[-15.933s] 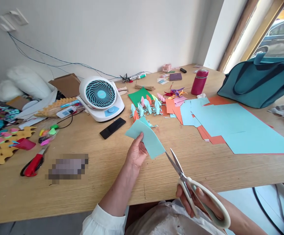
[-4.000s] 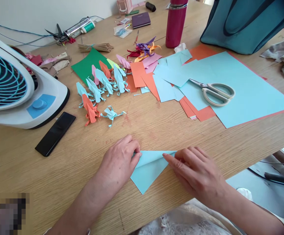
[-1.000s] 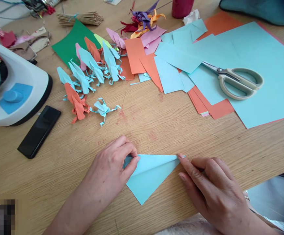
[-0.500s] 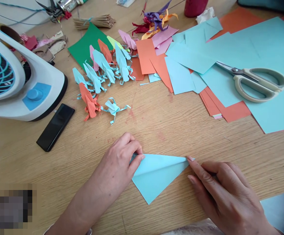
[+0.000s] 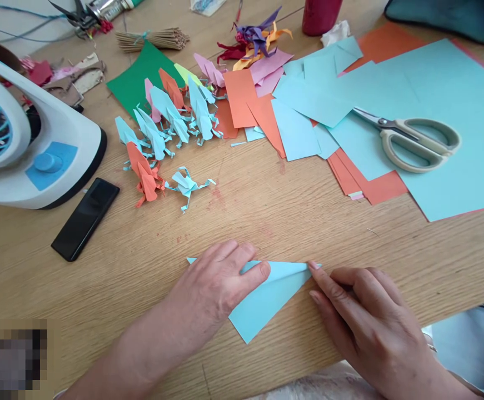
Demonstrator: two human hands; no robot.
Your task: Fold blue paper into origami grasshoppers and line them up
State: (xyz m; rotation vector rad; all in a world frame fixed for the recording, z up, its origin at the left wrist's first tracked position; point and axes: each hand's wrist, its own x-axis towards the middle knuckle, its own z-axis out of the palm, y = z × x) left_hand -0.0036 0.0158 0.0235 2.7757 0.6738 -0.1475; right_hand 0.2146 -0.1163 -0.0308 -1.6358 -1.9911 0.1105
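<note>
Right hand (image 5: 370, 319) pressing blue paper (image 5: 262, 305), left hand (image 5: 219, 280) hiding part, fan (image 5: 69, 133) cropped

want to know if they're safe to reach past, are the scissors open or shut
Shut: the scissors lie on the blue paper with their blades together in one narrow point, no gap showing between them.

1. a light brown wooden table (image 5: 137, 278) with visible grain, faint reddish smudges and a short dark line near its front edge.
2. a pale, plain wall (image 5: 12, 19) behind, at upper left.
3. a pale grey floor (image 5: 470, 347) at lower right.
4. soft, even light.
</note>
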